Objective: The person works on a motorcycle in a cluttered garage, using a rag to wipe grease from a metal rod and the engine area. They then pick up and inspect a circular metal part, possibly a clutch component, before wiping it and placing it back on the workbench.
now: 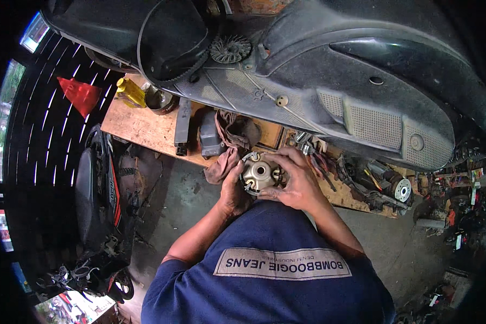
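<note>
At the wooden bench's near edge I hold a round metal scooter variator (260, 174) between both hands. It has a raised centre with a dark hole, and notches with small clips around its rim. My left hand (235, 190) grips it from the left side, next to a brownish rag (224, 164). My right hand (296, 181) is curled over its right side, with the thumb low and the fingers at the upper edge. The underside of the variator is hidden.
A black scooter floorboard panel (302, 110) lies across the wooden bench (140, 125), with a finned fan pulley (230, 49) on it. A yellow bottle (130, 93), a metal bowl (161, 101), hand tools (321, 163) and an engine part (380, 183) surround it. A motorbike (94, 189) stands left.
</note>
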{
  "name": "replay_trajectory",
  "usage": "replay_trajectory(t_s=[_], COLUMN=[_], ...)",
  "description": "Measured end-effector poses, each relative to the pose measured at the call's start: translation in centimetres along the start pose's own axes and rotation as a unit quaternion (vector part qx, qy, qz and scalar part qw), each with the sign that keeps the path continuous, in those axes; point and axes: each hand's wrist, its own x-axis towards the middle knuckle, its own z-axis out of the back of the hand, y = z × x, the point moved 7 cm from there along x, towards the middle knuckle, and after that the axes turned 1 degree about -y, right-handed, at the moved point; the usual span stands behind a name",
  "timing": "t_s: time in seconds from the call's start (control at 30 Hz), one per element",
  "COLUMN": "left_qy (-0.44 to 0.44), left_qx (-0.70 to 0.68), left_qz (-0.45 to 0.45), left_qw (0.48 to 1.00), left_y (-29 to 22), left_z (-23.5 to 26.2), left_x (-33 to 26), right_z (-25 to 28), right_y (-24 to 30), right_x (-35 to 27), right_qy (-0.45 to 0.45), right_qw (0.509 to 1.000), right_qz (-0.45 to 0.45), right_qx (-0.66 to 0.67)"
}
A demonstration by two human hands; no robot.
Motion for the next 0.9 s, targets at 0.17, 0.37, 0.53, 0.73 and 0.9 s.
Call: replay_trajectory(t_s=[0.17,0.37,0.53,0.73,0.9], left_qy=[0.025,0.026,-0.031,-0.003,0.042], left_qx=[-0.038,-0.064,-0.077,0.159,-0.022], left_qz=[0.014,-0.022,-0.056,-0.128,-0.033], left_qw=[0.999,0.997,0.995,0.979,0.998], left_y=[0.0,-0.5,0.3,-1.0,-0.4], left_z=[-0.5,-0.1,3.1,2.0,-0.2], left_x=[-0.2,0.0,1.2,0.6,0.0], right_z=[0.4,-0.5,-0.6,-0.6,-0.4], right_y=[0.7,0.4,0.2,0.3,2.0], right_x=[0.0,-0.7,-0.7,-1.0,-0.7], right_qy=[0.002,-0.051,-0.069,-0.070,-0.014], right_qw=[1.000,0.998,0.997,0.997,0.997], right_qz=[-0.013,-0.014,-0.018,-0.017,0.057], right_qx=[-0.016,-0.016,0.032,0.023,-0.049])
